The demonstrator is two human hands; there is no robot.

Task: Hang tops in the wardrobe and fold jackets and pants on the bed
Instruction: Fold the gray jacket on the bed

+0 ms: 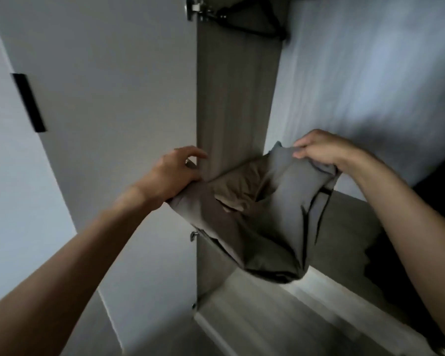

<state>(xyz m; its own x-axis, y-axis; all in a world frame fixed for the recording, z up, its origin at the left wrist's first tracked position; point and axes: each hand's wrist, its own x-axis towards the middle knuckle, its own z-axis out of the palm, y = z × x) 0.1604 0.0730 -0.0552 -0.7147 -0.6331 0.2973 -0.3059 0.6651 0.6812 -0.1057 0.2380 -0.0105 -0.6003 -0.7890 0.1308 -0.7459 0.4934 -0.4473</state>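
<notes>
Head view: L hand (176, 173) sits at 9 o'clock of the grey garment (257, 217), fingers curled over its edge and gripping, index sticking out a bit toward the wardrobe side panel (231, 93). R hand (321, 151) is at 1 o'clock of it, fingers bent & pressed together, pinching the top corner. Garment hangs bunched btw both hands, mid-frame, in front of that wood-grain panel (can't tell if top or pants). Black hanger (254, 24) is up at 12 o'clock, just beside a metal hinge (197, 9). White door (113, 86) stands open at 10 o'clock w/ a black handle (27, 102). Wood shelf (350, 222) is at 4 o'clock, a dark item (380, 273) lying on it. Wood-look floor (254, 330) is at 6 o'clock.
</notes>
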